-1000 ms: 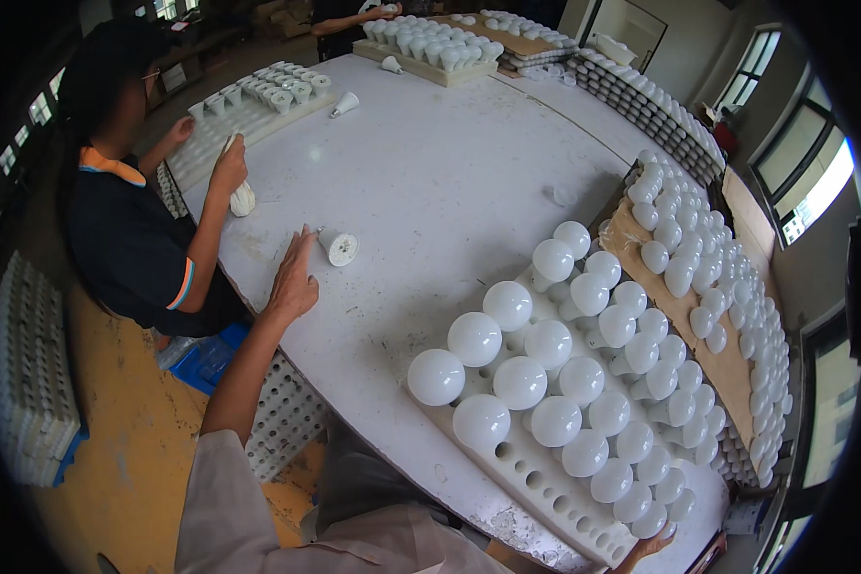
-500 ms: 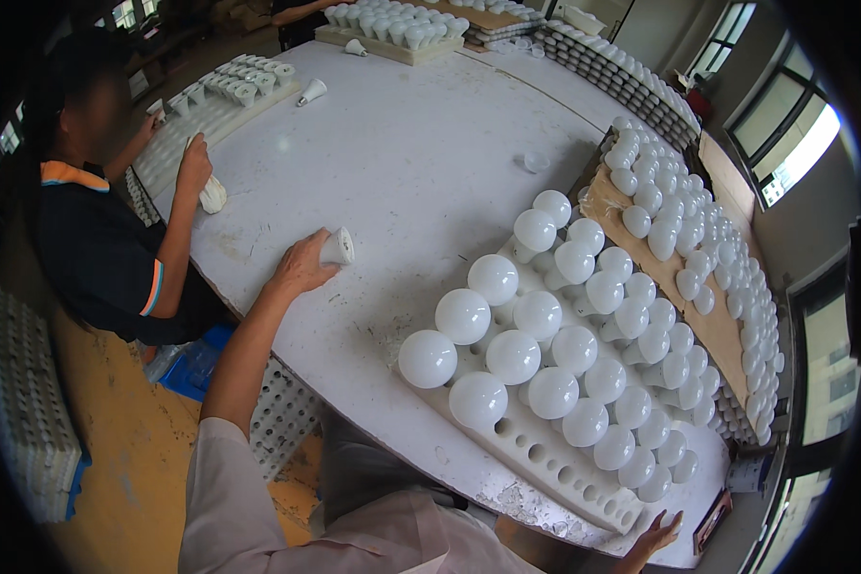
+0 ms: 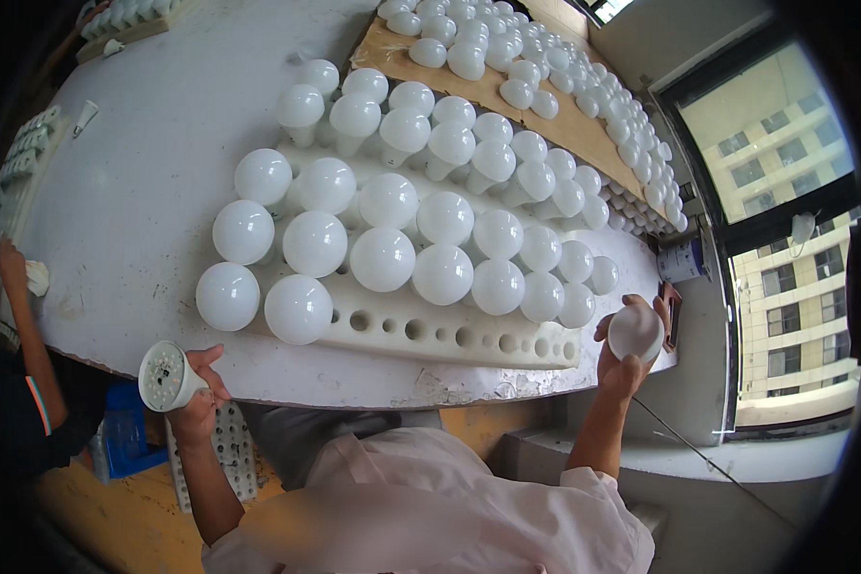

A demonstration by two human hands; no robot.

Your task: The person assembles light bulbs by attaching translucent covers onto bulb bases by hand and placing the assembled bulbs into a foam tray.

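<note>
My left hand [image 3: 199,411] is closed around a white LED bulb base [image 3: 165,376], whose round board with small chips faces up. On the right, my right hand [image 3: 624,370] grips a frosted white bulb cover [image 3: 635,335] by its sides. Both hands are held up at the table's near edge, far apart. Between them stands a long white foam tray [image 3: 430,351] with rows of globe bulbs [image 3: 383,259]. Its front row has several bare holes, and two bulbs stand at that row's left end.
Behind are more globe bulbs [image 3: 405,130] and brown cardboard [image 3: 430,69] bearing loose covers. A loose bulb base [image 3: 85,119] lies far left on the table [image 3: 182,115]. A co-worker's hand [image 3: 11,268] is at the left edge, above a blue bin [image 3: 124,435]. A window stands at right.
The view has swung to the right. My left hand has brought the bulb base back from the table to the near edge. My right hand, empty before, now holds a bulb cover.
</note>
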